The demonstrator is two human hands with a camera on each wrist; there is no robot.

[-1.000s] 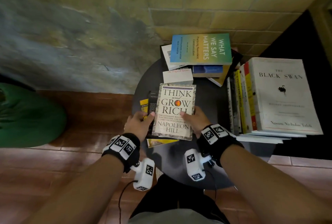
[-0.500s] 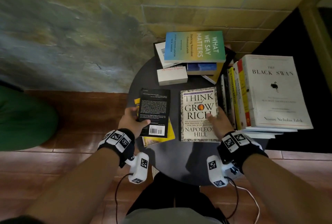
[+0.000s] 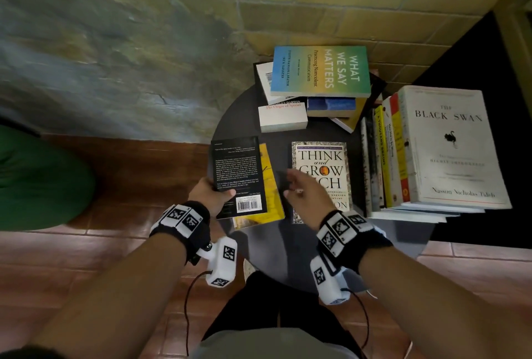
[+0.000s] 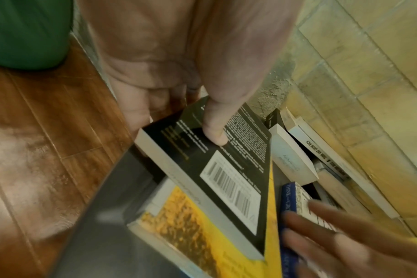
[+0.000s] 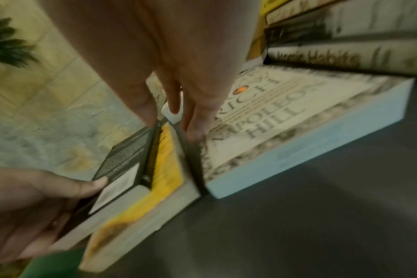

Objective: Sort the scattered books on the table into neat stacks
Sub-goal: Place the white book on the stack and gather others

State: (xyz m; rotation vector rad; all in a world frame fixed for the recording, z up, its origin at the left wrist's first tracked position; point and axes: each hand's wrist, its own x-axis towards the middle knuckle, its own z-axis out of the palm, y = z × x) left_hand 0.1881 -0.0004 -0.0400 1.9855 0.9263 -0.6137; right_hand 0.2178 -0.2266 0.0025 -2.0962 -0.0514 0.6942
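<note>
Left hand (image 3: 210, 196): its grip holds the black book (image 3: 237, 175) by the near left corner, thumb on the back cover, fingers under it.
Black book: back cover up, with a white barcode. It lies on the yellow book (image 3: 266, 185) at the left side of the round dark surface (image 3: 288, 246).
Right hand (image 3: 309, 193): it is in the air over the gap between the yellow book and the Think and Grow Rich book (image 3: 322, 161). The grip is wide, fingers spread, holding nothing. It looks blurry.
Think and Grow Rich book: flat, cover up, in the middle of the surface, just beside the yellow book.
Far pile: What We Say Matters (image 3: 321, 70) is on top of a messy pile by the wall. A small white book (image 3: 283, 118) is in front of it.
Right pile: The Black Swan (image 3: 449, 145) is on top of a tall stack at the right edge.
Floor: brown boards, with a green thing (image 3: 40, 180) on the left.
</note>
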